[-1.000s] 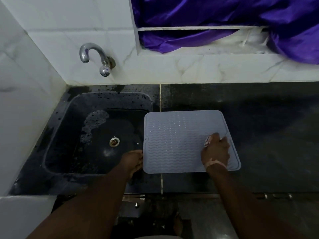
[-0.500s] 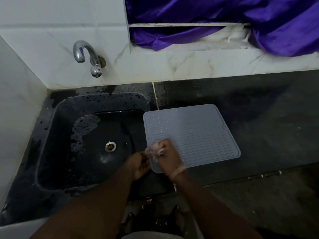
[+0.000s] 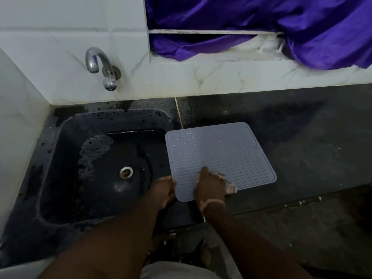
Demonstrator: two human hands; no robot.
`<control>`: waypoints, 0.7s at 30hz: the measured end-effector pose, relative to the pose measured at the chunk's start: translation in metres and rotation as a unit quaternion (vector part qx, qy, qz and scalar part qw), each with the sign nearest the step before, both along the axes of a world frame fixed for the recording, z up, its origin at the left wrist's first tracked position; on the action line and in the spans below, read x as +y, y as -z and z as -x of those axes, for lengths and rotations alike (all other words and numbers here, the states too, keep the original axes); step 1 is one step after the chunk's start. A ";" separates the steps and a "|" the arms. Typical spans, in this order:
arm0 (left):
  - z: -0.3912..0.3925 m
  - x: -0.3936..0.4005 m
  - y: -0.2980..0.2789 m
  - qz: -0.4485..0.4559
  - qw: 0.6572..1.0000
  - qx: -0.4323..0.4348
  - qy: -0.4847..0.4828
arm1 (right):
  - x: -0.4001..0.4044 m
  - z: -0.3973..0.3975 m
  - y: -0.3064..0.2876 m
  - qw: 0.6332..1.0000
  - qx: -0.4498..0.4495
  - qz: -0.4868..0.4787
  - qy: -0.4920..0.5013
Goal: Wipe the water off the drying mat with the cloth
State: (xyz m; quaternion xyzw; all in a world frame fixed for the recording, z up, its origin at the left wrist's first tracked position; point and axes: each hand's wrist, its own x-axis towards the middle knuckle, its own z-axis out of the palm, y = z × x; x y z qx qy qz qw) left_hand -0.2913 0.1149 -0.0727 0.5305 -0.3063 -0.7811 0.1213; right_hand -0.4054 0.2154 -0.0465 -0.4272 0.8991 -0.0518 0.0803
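The drying mat (image 3: 219, 156) is gripped at its seven-o'clock corner by the left hand (image 3: 164, 190); the cloth (image 3: 230, 188) is clutched and pressed at six o'clock by the right hand (image 3: 209, 186).

A dark sink (image 3: 60, 158) has a drain (image 3: 126, 172) and some foam (image 3: 94, 150) inside. A tap (image 3: 100, 65) is above the sink. Purple cloth (image 3: 261, 23) hangs far right of the tap.

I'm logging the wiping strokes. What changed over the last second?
The right hand swept the cloth from the drying mat's right side to its near left corner, then partway back right. The left hand kept gripping the mat's near left edge beside the sink.
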 end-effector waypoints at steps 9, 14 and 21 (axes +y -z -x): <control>-0.004 -0.008 0.014 -0.030 0.998 -0.045 -0.035 | -0.024 0.024 -0.033 0.863 -0.445 0.230 0.073; 0.010 -0.014 0.005 0.068 0.988 -0.097 -0.102 | -0.005 0.112 -0.049 0.768 -0.496 0.349 0.208; 0.015 -0.002 0.011 0.157 0.976 -0.143 -0.057 | 0.008 0.150 -0.021 0.971 -0.204 0.116 0.041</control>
